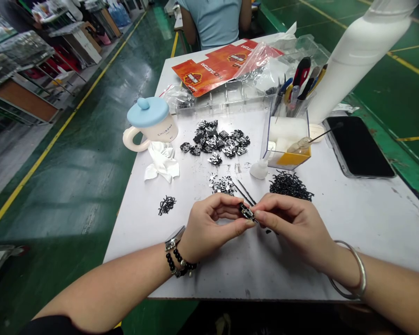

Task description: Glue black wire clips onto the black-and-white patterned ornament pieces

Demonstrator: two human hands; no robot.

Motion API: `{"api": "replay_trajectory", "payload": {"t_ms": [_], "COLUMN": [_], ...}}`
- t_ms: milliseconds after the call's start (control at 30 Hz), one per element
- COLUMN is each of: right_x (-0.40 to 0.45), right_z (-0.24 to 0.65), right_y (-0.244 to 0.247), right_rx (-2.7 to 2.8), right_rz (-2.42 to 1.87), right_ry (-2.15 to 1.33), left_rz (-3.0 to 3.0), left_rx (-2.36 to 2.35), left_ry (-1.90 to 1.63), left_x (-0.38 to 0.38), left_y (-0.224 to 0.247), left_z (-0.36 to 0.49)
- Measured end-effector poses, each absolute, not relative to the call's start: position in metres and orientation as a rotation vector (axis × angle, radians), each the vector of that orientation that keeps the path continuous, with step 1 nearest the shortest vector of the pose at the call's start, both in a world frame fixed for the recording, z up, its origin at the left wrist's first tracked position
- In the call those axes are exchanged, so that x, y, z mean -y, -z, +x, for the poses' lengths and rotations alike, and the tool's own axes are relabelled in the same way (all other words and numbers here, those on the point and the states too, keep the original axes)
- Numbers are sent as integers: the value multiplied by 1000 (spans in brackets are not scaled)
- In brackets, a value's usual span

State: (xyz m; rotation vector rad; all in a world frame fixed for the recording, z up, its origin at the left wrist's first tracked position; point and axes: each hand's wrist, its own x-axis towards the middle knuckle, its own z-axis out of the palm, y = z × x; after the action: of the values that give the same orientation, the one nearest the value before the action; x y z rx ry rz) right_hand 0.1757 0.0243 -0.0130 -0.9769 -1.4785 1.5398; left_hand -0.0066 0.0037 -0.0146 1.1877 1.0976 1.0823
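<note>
A small black metal piece [246, 212] is pinched at centre between the fingertips of the left hand [209, 228] and the right hand [293, 228], both nearly closed on it. "CUSTOM" is printed upside down on a flat orange cardboard box [223, 67] at 12 o'clock. A loose heap of black metal parts [214, 139] is piled nearer, also at 12 o'clock; short black wire pieces [289, 186] are scattered at 1 o'clock. Open room is left on the white tabletop [370, 223] at 3 o'clock, and its near edge is just below the hands at 6 o'clock.
</note>
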Motion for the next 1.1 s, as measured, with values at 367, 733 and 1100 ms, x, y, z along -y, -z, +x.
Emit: {"api": "replay_trajectory", "payload": {"t_ms": [367, 733, 1100], "right_x": [-23, -27, -29], "right_z": [178, 180, 180], "right_y": [17, 16, 20], "right_rx": [1894, 2059, 2118], "right_rz": [-722, -637, -687], "right_ry": [-879, -529, -516], "left_rz": [1199, 805, 799], "left_rx": [-1007, -899, -980], "left_ry": [-1181, -1002, -969], "left_x": [-15, -14, -12], "left_y": [14, 13, 14], "left_z": [-9, -9, -7]}}
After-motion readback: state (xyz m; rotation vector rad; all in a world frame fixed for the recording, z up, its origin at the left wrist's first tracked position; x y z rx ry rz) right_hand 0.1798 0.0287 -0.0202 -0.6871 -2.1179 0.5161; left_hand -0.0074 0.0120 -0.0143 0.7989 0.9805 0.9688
